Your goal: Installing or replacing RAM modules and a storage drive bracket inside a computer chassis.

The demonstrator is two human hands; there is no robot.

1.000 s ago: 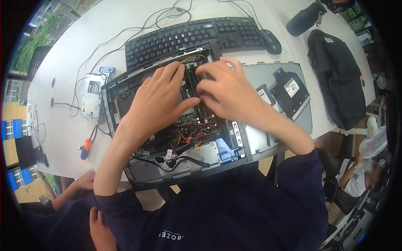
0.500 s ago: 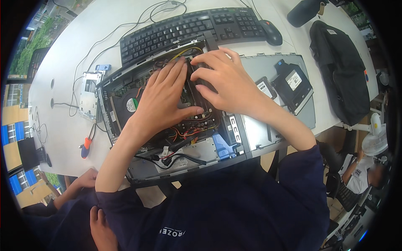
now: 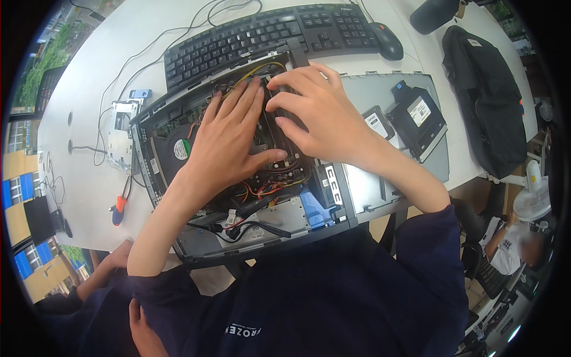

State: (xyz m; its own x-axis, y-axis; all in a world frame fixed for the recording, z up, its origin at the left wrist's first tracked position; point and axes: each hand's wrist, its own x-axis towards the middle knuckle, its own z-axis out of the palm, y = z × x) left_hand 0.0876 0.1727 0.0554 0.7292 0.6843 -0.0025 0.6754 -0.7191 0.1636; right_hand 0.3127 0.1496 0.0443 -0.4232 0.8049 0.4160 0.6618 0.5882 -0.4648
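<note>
Since the frame of one second ago, my left hand (image 3: pixel 223 137) has shifted so that the black round fan (image 3: pixel 182 149) with its green-and-white hub label is uncovered, and my two thumbs, then nearly meeting, now stand clearly apart. My left grip is flat and spread: palm down, four fingers extended with narrow gaps between them, thumb stretched out to the side above the circuit board; no object shows in it, and I cannot tell how firmly it presses. My right hand (image 3: pixel 327 116) is half curled, fingers bent and thumb drawn toward them with a small gap at the tips. These reach down beside the long dark upright parts on the board; whether they pinch anything is hidden. Both hands are within the uncovered black-and-grey metal computer case (image 3: pixel 184 98), which lies directly before me at the near edge of the white table (image 3: pixel 83 178). A thin yellow cable (image 3: pixel 267 65) arches beyond my fingertips; a translucent blue plastic latch (image 3: pixel 317 209) sits at the case's near right corner. Just right of the case, a black rectangular drive with a white label (image 3: pixel 419 128) rests on a flat grey metal panel (image 3: pixel 363 193).
</note>
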